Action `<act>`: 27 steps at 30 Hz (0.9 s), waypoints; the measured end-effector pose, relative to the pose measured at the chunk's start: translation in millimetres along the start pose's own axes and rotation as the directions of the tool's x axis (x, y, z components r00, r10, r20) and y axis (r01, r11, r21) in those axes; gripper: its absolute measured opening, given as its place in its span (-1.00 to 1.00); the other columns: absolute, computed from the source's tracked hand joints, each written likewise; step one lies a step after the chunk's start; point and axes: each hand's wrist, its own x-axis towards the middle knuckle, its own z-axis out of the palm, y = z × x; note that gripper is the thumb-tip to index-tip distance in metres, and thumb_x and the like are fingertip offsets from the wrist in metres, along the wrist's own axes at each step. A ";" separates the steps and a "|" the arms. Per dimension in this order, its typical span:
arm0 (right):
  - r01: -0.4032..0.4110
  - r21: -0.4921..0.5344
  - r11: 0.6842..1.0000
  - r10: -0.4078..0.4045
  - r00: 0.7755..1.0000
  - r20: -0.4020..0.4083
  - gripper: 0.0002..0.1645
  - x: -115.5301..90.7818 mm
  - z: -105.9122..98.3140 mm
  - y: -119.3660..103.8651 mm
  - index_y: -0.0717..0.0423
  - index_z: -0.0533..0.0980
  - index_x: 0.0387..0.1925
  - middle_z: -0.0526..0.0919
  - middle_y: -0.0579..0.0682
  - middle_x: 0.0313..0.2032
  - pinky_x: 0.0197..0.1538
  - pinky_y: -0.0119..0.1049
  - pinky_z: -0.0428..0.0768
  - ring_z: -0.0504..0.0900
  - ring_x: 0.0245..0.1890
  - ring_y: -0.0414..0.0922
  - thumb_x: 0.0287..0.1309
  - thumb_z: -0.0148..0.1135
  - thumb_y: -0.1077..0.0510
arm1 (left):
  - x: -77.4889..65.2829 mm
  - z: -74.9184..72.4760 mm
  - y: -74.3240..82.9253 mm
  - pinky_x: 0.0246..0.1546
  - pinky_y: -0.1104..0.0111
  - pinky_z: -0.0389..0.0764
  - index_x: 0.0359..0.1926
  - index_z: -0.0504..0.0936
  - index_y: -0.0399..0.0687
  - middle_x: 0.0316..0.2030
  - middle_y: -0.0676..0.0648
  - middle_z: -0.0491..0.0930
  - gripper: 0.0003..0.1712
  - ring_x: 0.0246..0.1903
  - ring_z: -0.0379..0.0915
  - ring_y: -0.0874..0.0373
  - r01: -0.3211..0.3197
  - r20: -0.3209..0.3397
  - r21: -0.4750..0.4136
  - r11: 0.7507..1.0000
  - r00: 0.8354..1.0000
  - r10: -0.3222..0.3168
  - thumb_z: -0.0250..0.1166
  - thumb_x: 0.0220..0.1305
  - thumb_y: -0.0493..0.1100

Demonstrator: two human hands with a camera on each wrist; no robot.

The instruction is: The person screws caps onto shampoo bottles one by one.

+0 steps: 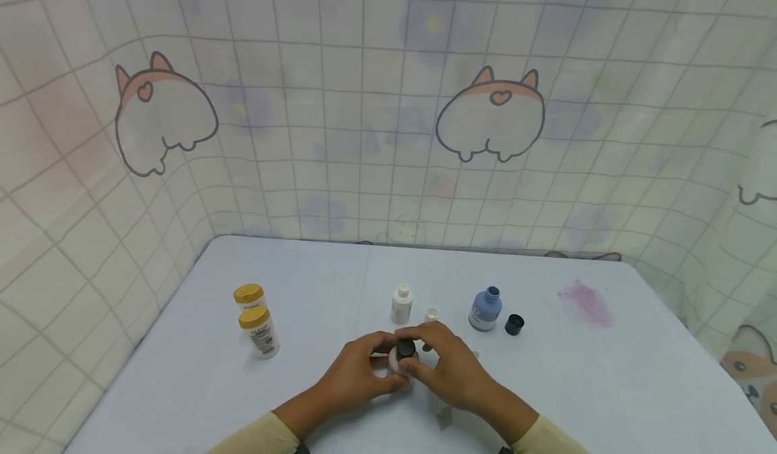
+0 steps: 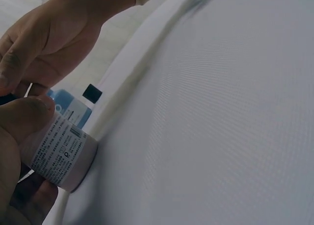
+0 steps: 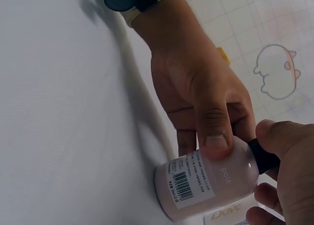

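Two-handed grip on a pink bottle (image 3: 228,186) and its black cap (image 1: 405,349).
The left hand (image 1: 354,373) grasps the pink bottle's body, thumb and fingers curled round it; the right hand (image 1: 455,367) pinches the black cap at the neck. The pink bottle stands upright on the table (image 1: 182,380), between the hands. Just beyond them stands a white bottle (image 1: 401,307); beyond the right hand, an uncapped blue bottle (image 1: 483,314) beside a loose cap (image 1: 514,324); well left of the left hand, two yellow-lidded jars (image 1: 264,338).
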 end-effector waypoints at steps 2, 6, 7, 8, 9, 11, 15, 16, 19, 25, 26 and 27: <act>-0.007 -0.006 1.000 0.007 1.000 -0.008 -0.46 -0.8 -0.6 -0.8 -0.35 0.38 0.16 0.42 -0.46 0.05 -0.08 -0.30 0.54 0.45 -0.05 -0.35 0.13 0.25 -0.16 | -0.5 -0.4 0.5 0.01 0.46 0.48 0.08 0.46 0.10 0.00 0.18 0.50 -0.33 0.02 0.42 0.31 0.003 0.000 0.013 1.000 1.000 -0.003 0.48 -0.07 0.12; -0.015 -0.010 1.000 0.014 1.000 -0.027 -0.43 -2.3 -2.1 -1.6 -0.32 0.37 0.17 0.41 -0.44 0.06 -0.08 -0.29 0.54 0.47 -0.04 -0.28 0.12 0.27 -0.15 | -1.0 -1.4 2.9 0.00 0.41 0.50 0.08 0.46 0.12 0.00 0.19 0.49 -0.34 0.00 0.44 0.30 -0.004 0.003 0.009 1.000 1.000 0.004 0.48 -0.06 0.11; -0.012 -0.007 1.000 0.012 0.999 -0.031 -0.44 -2.3 -2.5 -1.6 -0.33 0.37 0.17 0.41 -0.43 0.06 -0.07 -0.28 0.54 0.48 -0.03 -0.26 0.11 0.28 -0.15 | -1.2 -1.7 3.7 -0.01 0.40 0.51 0.08 0.46 0.12 0.00 0.19 0.50 -0.35 0.00 0.45 0.30 -0.007 0.002 0.006 1.000 1.000 0.007 0.48 -0.05 0.10; -0.012 -0.005 1.000 0.011 0.999 -0.033 -0.44 -2.3 -2.8 -1.5 -0.35 0.37 0.16 0.41 -0.43 0.06 -0.07 -0.27 0.54 0.48 -0.03 -0.23 0.11 0.29 -0.14 | -1.4 -2.0 4.4 -0.01 0.40 0.51 0.08 0.46 0.12 -0.01 0.19 0.50 -0.35 -0.01 0.45 0.30 -0.011 -0.001 0.009 1.000 1.000 0.011 0.48 -0.05 0.09; -0.013 -0.006 1.000 0.012 0.999 -0.035 -0.44 -2.3 -3.1 -1.3 -0.37 0.36 0.16 0.41 -0.43 0.05 -0.08 -0.27 0.54 0.49 -0.03 -0.21 0.10 0.29 -0.15 | -1.6 -2.4 5.2 -0.01 0.40 0.52 0.07 0.46 0.12 -0.02 0.19 0.50 -0.36 -0.01 0.45 0.30 -0.016 -0.003 0.010 1.000 1.000 0.016 0.48 -0.05 0.07; -0.012 -0.008 1.000 0.011 0.999 -0.036 -0.44 -2.1 -3.7 -0.6 -0.42 0.35 0.14 0.41 -0.43 0.05 -0.09 -0.29 0.54 0.50 -0.05 -0.18 0.10 0.30 -0.15 | -2.0 -3.1 6.7 -0.03 0.40 0.52 0.07 0.46 0.11 -0.03 0.19 0.50 -0.38 -0.03 0.45 0.30 -0.022 -0.011 0.020 1.000 1.000 0.022 0.49 -0.04 0.04; -0.015 -0.022 1.000 0.015 1.000 -0.025 -0.45 -2.4 -4.2 1.7 -0.39 0.36 0.15 0.40 -0.41 0.07 -0.13 -0.33 0.55 0.51 -0.11 -0.20 0.11 0.28 -0.14 | -2.9 -4.3 8.2 -0.03 0.43 0.52 0.06 0.47 0.09 -0.04 0.18 0.51 -0.38 -0.03 0.45 0.30 -0.016 -0.029 0.051 0.999 0.999 0.017 0.48 -0.04 0.06; -0.019 -0.022 1.000 0.018 1.000 -0.025 -0.45 -2.5 -4.3 2.3 -0.37 0.37 0.15 0.40 -0.41 0.07 -0.14 -0.34 0.55 0.51 -0.12 -0.22 0.11 0.29 -0.13 | -2.9 -4.5 7.9 -0.03 0.43 0.52 0.06 0.48 0.10 -0.04 0.18 0.51 -0.38 -0.03 0.45 0.31 -0.010 -0.034 0.058 0.998 0.999 0.012 0.48 -0.04 0.08; -0.025 -0.016 1.000 0.025 0.999 -0.031 -0.46 -3.0 -4.8 3.2 -0.36 0.39 0.13 0.42 -0.41 0.06 -0.15 -0.36 0.55 0.50 -0.11 -0.23 0.10 0.32 -0.09 | -2.7 -5.9 5.6 -0.02 0.43 0.51 0.05 0.48 0.12 -0.04 0.18 0.51 -0.36 -0.03 0.44 0.31 0.010 -0.051 0.068 0.998 0.999 -0.007 0.47 -0.06 0.14; -0.043 -0.013 0.999 0.042 0.999 -0.031 -0.49 -3.6 -5.6 4.2 -0.28 0.41 0.11 0.44 -0.43 0.02 -0.13 -0.31 0.56 0.50 -0.08 -0.20 0.11 0.32 -0.05 | -2.8 -10.0 1.3 -0.03 0.45 0.50 0.04 0.49 0.14 -0.05 0.18 0.52 -0.38 -0.03 0.45 0.30 0.015 -0.075 0.051 0.999 0.997 -0.011 0.50 -0.08 0.08; -0.049 -0.016 0.999 0.048 0.998 -0.029 -0.49 -3.8 -5.4 4.5 -0.26 0.42 0.11 0.44 -0.43 0.02 -0.13 -0.29 0.56 0.50 -0.10 -0.20 0.11 0.32 -0.06 | -3.0 -10.7 1.1 -0.02 0.46 0.50 0.04 0.49 0.14 -0.05 0.18 0.52 -0.38 -0.03 0.45 0.30 0.016 -0.077 0.050 0.999 0.997 -0.012 0.50 -0.08 0.09; -0.051 -0.014 0.999 0.050 0.998 -0.029 -0.50 -4.0 -5.2 4.9 -0.24 0.43 0.10 0.45 -0.42 0.02 -0.13 -0.28 0.56 0.50 -0.10 -0.19 0.11 0.32 -0.07 | -3.0 -11.1 0.9 -0.02 0.45 0.50 0.04 0.49 0.14 -0.05 0.18 0.52 -0.37 -0.03 0.45 0.30 0.016 -0.078 0.050 0.999 0.997 -0.013 0.50 -0.08 0.09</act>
